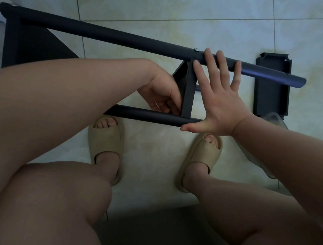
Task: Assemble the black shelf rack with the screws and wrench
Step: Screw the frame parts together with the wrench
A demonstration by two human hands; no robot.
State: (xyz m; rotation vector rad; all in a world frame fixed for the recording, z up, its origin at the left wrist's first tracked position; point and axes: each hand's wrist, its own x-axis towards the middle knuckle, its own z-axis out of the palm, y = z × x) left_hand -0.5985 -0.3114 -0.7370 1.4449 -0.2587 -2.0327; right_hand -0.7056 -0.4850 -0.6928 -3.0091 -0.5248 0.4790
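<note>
Two hands on rack point(124, 38): R point(217, 105) flat, L point(162, 96) curled.

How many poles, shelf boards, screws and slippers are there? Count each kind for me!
Black round metal poles: 2
Black flat shelf boards: 3
Small silver screw in the upper pole: 1
Beige foam slippers: 2
Total: 8

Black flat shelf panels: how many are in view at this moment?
3. A left panel at the far left; a middle panel between the two black round tubes, gripped by the left hand; a loose panel on the tiled floor, far right. More may be hidden.
</note>
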